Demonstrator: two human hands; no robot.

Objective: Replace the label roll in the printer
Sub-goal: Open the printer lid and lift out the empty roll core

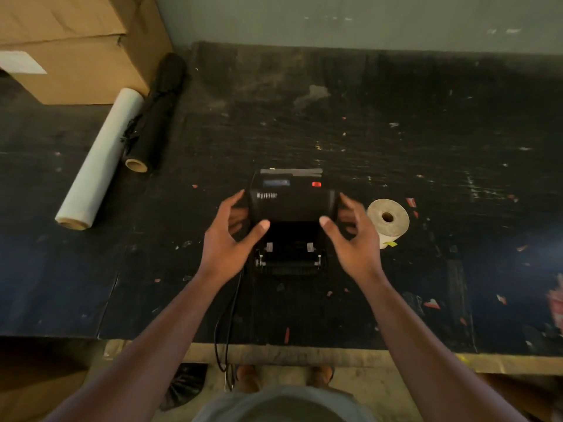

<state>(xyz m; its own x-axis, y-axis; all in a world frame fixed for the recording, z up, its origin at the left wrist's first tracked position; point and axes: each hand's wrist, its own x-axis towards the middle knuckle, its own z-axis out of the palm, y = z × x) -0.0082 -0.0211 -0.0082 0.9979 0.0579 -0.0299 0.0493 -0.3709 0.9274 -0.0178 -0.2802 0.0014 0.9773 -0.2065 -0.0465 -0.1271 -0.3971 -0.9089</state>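
A small black label printer [292, 205] stands mid-table, its lid tipped up and its roll bay with two grey guides showing below. My left hand [228, 242] curls around the lid's left side, thumb on its lower front edge. Opposite, my right hand [350, 239] cups the right side of the lid the same way. A label roll [388, 222] with a cardboard core lies flat on the table just right of the printer, behind my right hand. The bay looks dark; whether a roll sits inside is unclear.
The worn black table [396, 132] has scattered paper scraps. A white film roll [100, 159] and a black roll [155, 117] lie at the left, beside a cardboard box [76, 47]. The printer's cable [227, 315] drops over the front edge.
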